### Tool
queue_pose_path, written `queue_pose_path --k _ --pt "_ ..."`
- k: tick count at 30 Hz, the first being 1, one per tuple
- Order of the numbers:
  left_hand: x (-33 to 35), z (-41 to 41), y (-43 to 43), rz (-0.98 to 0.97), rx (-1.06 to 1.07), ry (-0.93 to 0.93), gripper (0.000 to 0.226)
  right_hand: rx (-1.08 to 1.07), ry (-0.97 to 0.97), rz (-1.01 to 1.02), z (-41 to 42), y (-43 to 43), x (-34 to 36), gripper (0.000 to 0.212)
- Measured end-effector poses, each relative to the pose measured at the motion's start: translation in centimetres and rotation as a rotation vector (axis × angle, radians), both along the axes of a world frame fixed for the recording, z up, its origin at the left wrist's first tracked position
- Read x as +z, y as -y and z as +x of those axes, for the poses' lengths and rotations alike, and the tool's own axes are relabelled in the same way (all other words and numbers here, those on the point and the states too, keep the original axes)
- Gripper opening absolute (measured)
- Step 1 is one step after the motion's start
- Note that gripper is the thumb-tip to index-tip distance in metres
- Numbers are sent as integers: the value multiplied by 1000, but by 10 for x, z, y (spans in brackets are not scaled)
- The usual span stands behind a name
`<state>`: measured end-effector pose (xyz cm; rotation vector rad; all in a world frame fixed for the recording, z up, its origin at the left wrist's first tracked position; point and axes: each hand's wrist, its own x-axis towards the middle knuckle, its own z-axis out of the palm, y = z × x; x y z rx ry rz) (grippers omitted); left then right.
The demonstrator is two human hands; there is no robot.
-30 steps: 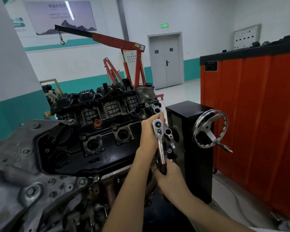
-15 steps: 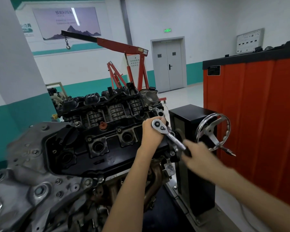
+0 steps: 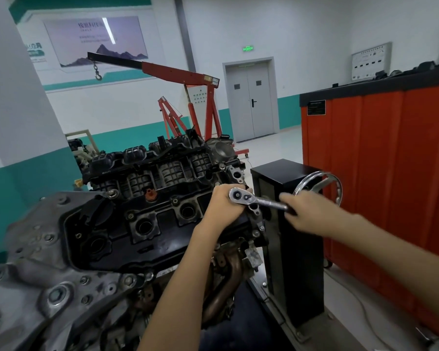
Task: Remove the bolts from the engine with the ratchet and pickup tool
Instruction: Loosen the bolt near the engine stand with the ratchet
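The ratchet point(image 3: 261, 201) has swung round. A second ago its handle pointed down toward the person. Half a second ago it slanted out to the right, and now it lies close to level, pointing right. The right hand point(image 3: 304, 215) has travelled with it, up from low in front of the body to just in front of the handwheel point(image 3: 333, 184).

From the head camera, the left hand point(image 3: 223, 206) sits at the right end of the engine point(image 3: 150, 214), fingers curled round under the ratchet's round head, thumb up beside it. The head lies flat on top of that hand, its chrome face up. Whatever fastener is under it is hidden by the hand.

The right hand is smeared with motion blur, but its fingers are wrapped round the dark end of the handle. Both forearms reach in from the bottom of the frame.

The engine itself fills the left and centre, with the black valve cover and its open plug wells facing up. A grey metal cover point(image 3: 36, 274) sits nearest the camera, and bolt heads point(image 3: 57, 295) are seated in it.

Just right of the engine stands a black stand point(image 3: 294, 249) carrying the handwheel. Beyond that is an orange cabinet point(image 3: 390, 173) with a dark top. At the back are a red engine hoist point(image 3: 188, 74), its hook hanging, and a grey double door point(image 3: 251, 102).
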<state>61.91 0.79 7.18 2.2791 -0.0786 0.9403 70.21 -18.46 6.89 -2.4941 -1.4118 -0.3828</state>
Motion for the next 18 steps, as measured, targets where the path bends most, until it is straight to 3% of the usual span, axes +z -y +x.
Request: queue_pose_path --k 2,5,7,9,11,13,15,18 --pt "1 0 5 -27 30 34 57 -21 201 -46 11 -2 23 16" --pt "-3 5 4 -269 103 126 58 -47 146 20 -6 -10 17 18" --pt "-6 12 1 -339 122 167 60 -70 -80 176 -30 -15 -12 12" --pt "-12 17 2 -310 110 182 61 -49 -433 361 -61 -22 -44 4" --pt "-16 20 9 -252 68 180 56 4 -775 545 -89 -37 -68 9" --pt "-18 20 15 -233 43 191 55 36 -949 672 -108 -50 -78 18" --pt "-16 18 16 -236 32 217 54 35 -909 655 -105 -52 -75 23" --pt "-12 11 7 -208 -10 150 54 31 -633 401 -68 -29 -57 21"
